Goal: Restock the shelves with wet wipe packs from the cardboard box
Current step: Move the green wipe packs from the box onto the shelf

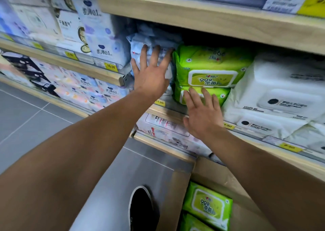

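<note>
Two green wet wipe packs [211,67] lie stacked on the middle wooden shelf [168,113]. My right hand [202,113] lies flat with spread fingers against the front of the lower green pack [223,95]. My left hand [151,72] presses flat on a pale blue and white pack [140,42] just left of the green stack. Neither hand grips anything. Down at the bottom right, an open cardboard box [225,178] holds more green wipe packs [207,204].
White wipe packs [274,97] fill the shelf to the right of the green ones. Blue and white packs [103,37] crowd the shelves at left. Yellow price tags [110,66] line the shelf edges. A black shoe [140,208] stands on the grey tiled floor [35,118].
</note>
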The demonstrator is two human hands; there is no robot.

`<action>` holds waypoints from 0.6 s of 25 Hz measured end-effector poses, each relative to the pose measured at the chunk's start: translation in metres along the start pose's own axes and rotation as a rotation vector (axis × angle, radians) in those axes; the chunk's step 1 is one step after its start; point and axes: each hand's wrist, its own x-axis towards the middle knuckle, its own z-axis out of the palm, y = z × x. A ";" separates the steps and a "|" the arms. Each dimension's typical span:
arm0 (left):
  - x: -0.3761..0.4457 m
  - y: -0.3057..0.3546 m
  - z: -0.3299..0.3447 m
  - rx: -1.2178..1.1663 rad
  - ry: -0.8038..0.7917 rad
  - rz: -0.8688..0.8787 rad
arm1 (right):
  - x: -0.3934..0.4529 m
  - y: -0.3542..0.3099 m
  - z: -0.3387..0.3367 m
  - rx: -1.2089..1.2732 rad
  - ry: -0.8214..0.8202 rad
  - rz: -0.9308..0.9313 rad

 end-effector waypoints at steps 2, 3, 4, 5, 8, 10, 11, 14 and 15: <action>0.001 -0.003 0.004 -0.017 0.030 0.007 | 0.005 0.003 0.006 -0.018 0.004 0.017; 0.001 -0.004 0.004 -0.024 0.047 0.015 | 0.008 0.005 0.006 -0.025 0.006 0.020; 0.002 -0.005 0.005 -0.028 0.062 0.021 | 0.012 0.007 0.006 -0.029 0.004 0.027; 0.002 -0.006 0.006 -0.027 0.079 0.027 | 0.017 0.008 0.007 -0.028 0.006 0.034; 0.004 -0.007 0.008 -0.035 0.102 0.027 | 0.028 0.012 0.003 0.002 -0.009 0.046; 0.004 -0.006 0.007 -0.044 0.087 0.019 | 0.029 0.011 -0.004 0.054 0.010 0.044; 0.004 -0.006 0.007 -0.046 0.079 0.018 | 0.026 0.009 -0.008 0.084 0.059 0.040; 0.004 -0.005 0.003 -0.063 0.059 0.020 | 0.009 0.008 -0.016 0.097 0.290 0.003; 0.004 -0.005 0.001 -0.072 0.052 0.021 | 0.003 0.009 -0.017 0.091 0.381 -0.009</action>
